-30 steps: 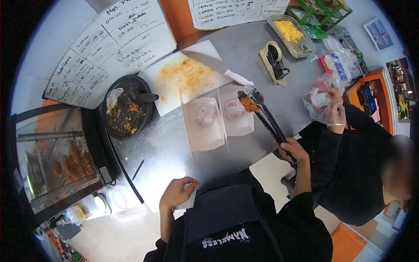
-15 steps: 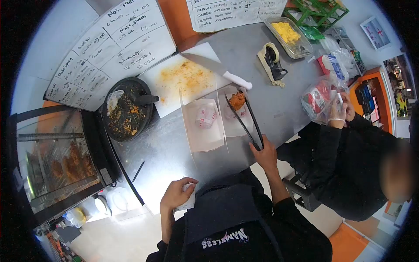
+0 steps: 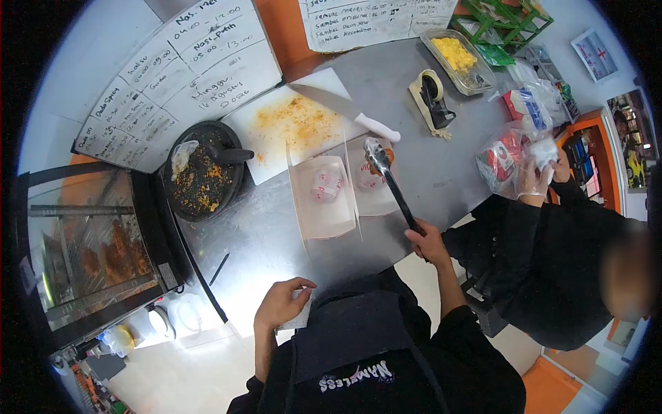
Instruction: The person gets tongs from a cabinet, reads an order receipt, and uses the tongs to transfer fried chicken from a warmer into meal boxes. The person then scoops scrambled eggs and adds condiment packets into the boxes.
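Observation:
My right hand (image 3: 429,243) grips black-handled tongs (image 3: 398,190). Their metal tips are over the right open paper box (image 3: 386,202) and partly cover a brown fried piece (image 3: 390,154). I cannot tell whether the tips still pinch it. A wrapped bundle with red print (image 3: 367,178) sits in that box. In the left paper box (image 3: 332,224) lies another wrapped bundle (image 3: 326,186). My left hand (image 3: 281,303), near the table's front edge, is closed around a white slip of paper (image 3: 298,319), mostly hidden by the palm.
A knife (image 3: 376,127) lies across the stained cutting board (image 3: 334,83), beside a stone mortar (image 3: 224,196). Behind are a tape dispenser (image 3: 434,110) and a tray of yellow food (image 3: 467,86). At right a co-worker (image 3: 552,255) handles a plastic bag (image 3: 498,159). A glass food warmer (image 3: 76,276) stands left.
The tongs have rotated: their arms were spread around the fried piece and now appear edge-on, close together. My right hand shifted slightly right. The left hand stays about the same.

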### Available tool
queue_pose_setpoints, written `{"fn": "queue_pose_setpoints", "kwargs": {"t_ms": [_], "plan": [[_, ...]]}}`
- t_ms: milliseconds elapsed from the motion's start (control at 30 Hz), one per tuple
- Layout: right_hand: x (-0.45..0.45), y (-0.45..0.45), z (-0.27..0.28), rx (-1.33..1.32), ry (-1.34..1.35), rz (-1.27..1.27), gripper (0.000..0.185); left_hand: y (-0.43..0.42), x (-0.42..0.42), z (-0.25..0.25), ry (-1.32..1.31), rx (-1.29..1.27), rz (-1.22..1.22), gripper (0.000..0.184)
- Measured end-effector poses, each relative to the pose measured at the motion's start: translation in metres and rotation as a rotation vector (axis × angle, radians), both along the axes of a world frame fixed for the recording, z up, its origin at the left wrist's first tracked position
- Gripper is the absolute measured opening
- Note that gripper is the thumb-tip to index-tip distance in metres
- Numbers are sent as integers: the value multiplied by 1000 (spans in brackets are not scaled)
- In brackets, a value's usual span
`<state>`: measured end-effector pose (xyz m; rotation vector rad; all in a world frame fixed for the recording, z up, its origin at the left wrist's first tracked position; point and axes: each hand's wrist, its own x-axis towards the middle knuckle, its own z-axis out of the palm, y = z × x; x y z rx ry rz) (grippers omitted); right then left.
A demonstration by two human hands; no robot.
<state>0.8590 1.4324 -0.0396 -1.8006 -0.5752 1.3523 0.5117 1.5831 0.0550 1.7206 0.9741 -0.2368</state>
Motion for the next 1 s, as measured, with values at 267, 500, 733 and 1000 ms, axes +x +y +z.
{"fn": "queue_pose_setpoints", "kwargs": {"t_ms": [267, 500, 733, 1000], "plan": [[23, -23, -5, 249, 674, -35, 51, -5, -1, -4, -18, 26, 17, 20], [32, -23, -7, 282, 715, 76, 58, -7, -3, -6, -29, 63, 29, 18], [33, -22, -10, 240, 694, 80, 61, -9, -4, -4, -31, 57, 46, 19], [29, -20, -6, 219, 629, 3, 47, -10, -5, -6, -36, 63, 44, 18]]}}
